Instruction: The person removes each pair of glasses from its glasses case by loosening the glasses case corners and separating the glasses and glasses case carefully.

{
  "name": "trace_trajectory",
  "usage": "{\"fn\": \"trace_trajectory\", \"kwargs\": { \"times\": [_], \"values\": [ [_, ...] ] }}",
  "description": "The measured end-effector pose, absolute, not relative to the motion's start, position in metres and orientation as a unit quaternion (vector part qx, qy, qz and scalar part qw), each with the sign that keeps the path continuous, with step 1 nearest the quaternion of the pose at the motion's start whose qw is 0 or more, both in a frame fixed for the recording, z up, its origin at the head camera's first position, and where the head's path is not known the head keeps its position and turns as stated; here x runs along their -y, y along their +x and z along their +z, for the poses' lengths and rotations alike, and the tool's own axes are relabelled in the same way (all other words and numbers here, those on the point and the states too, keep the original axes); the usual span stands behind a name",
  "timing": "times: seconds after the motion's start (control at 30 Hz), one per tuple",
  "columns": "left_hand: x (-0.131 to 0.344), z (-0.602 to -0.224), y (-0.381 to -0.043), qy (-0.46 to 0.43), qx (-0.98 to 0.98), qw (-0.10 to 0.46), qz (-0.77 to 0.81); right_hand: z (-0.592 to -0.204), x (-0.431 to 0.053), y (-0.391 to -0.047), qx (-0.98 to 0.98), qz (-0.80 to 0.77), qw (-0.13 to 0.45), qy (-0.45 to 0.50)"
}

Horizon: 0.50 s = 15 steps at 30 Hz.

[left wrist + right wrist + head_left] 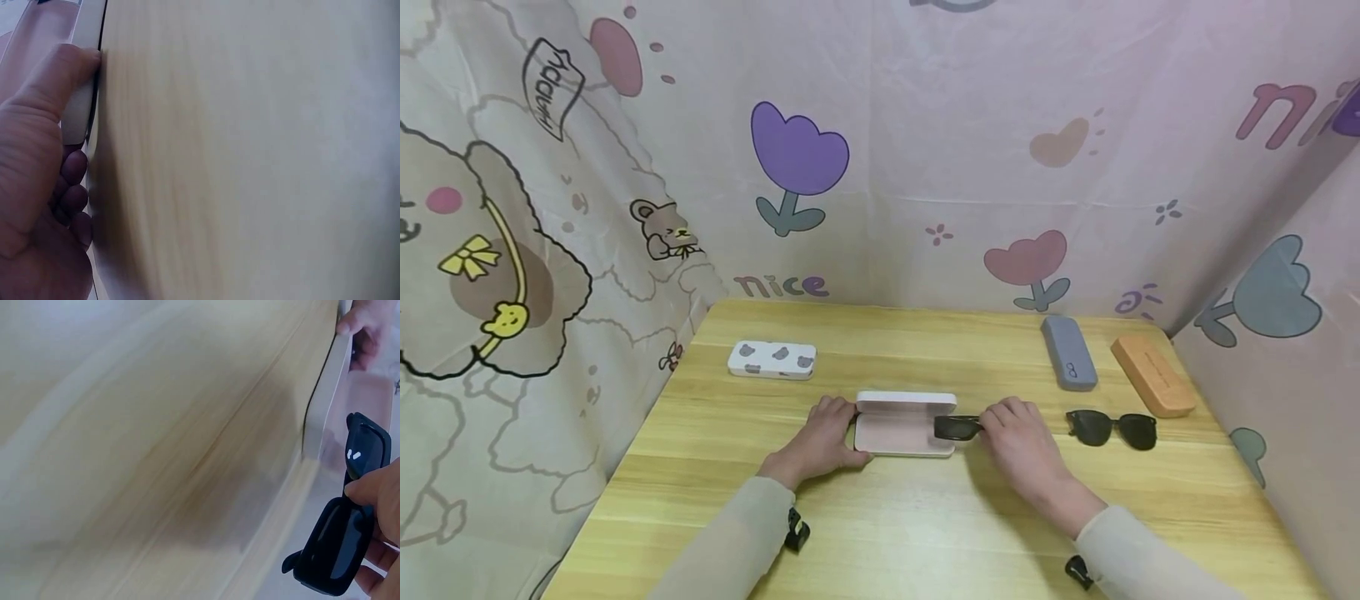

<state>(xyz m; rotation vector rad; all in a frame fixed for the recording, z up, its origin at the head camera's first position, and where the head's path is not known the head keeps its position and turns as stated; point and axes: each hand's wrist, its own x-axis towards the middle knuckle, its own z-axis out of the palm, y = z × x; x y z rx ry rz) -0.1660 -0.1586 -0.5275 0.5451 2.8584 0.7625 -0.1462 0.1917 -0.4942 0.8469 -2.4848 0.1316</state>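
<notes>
An eyeglass case [904,435], white outside with a pink lining, lies with its lid up on the table. My left hand [824,442] grips its left end, the thumb [72,62] along the front edge and the fingers at the end. Black sunglasses [340,544] are pinched near the bridge between thumb and fingers of my right hand [1021,450]. In the head view one lens of these sunglasses [957,427] hangs over the right end of the case. My right hand covers the rest of them there.
A white case with bear prints [772,360] lies at the back left. On the right are a grey case [1069,353], an orange case [1153,377] and a second pair of sunglasses [1112,429]. Printed curtains [910,167] hang behind the wooden table [880,533].
</notes>
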Motion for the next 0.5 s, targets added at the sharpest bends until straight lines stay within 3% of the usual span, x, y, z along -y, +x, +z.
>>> {"fn": "trace_trajectory", "kwargs": {
  "times": [0.5],
  "values": [
    [0.159,-0.528,-0.166,0.179,-0.946,0.069,0.26,-0.501,-0.274,-0.131,0.925,0.029,0.246,0.288]
  ]
}}
